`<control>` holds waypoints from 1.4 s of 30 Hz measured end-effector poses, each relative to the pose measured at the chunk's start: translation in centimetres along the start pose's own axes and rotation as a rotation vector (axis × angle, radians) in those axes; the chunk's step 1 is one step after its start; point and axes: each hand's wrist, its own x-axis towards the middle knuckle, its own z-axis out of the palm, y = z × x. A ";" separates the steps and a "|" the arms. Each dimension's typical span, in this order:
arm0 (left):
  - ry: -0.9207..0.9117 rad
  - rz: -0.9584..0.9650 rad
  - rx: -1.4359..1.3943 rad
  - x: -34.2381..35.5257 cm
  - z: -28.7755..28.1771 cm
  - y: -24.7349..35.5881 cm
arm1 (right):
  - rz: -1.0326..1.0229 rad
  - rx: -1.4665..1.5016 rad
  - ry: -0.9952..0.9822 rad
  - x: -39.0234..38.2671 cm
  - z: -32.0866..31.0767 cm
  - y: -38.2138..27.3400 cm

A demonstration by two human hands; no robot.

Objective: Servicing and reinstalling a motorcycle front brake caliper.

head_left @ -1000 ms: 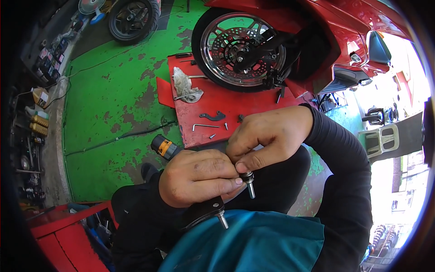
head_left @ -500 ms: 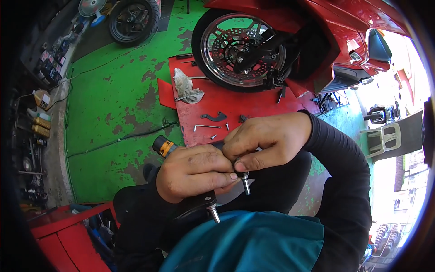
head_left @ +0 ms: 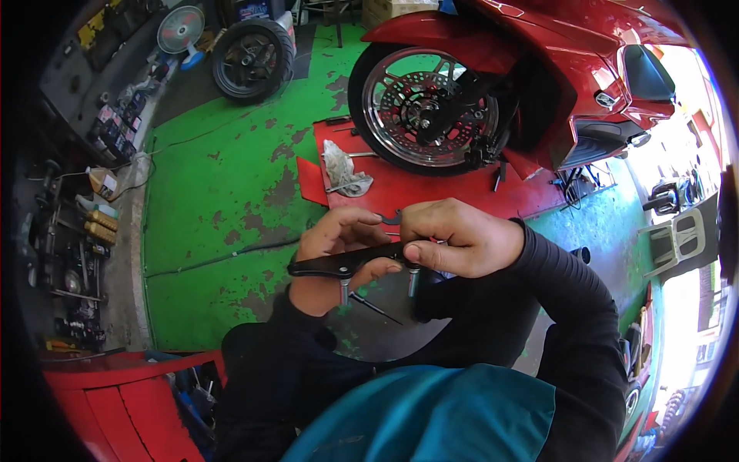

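A black metal bracket (head_left: 327,266) with two silver bolts (head_left: 345,288) pointing down is held up in front of my lap. My left hand (head_left: 315,239) cradles it from behind, fingers curled above it and thumb under it. My right hand (head_left: 458,235) grips the bracket's right end, thumb pressed beside the head of the second bolt (head_left: 413,282). A thin dark rod (head_left: 381,312) shows below the bracket. Behind my hands, a small curved dark part (head_left: 389,219) lies on the red platform (head_left: 446,196).
The red scooter's front wheel (head_left: 419,115) stands on the platform beside a white rag (head_left: 339,165). A loose tire (head_left: 246,61), fan (head_left: 177,31) and cable (head_left: 215,258) are on the green floor (head_left: 200,200). A red cabinet (head_left: 115,404) is at lower left, a plastic chair (head_left: 685,239) at right.
My hands and the bracket have risen in the picture. My left hand has turned, showing more of the bracket across its fingers. The whole view has shifted, showing more of the workshop's back.
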 end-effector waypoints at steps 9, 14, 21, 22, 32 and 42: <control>-0.021 0.012 -0.210 0.0 0.5 -1.1 | 0.256 0.233 0.331 -3.1 3.5 1.3; 0.052 -0.077 -0.440 0.3 1.7 -0.9 | 0.322 0.486 0.459 -2.9 6.2 3.1; 0.241 0.053 -0.485 -0.1 0.3 -0.6 | 0.315 0.605 0.465 1.2 7.4 2.7; 0.252 0.032 -0.483 -0.4 0.3 -0.8 | 0.326 0.626 0.462 1.9 7.4 3.0; 0.284 0.068 0.193 -1.6 -2.2 -1.1 | 0.181 0.599 0.320 7.7 6.2 3.2; 0.362 -0.076 0.304 -3.6 -4.7 -3.0 | 0.311 0.454 0.168 10.9 5.0 4.0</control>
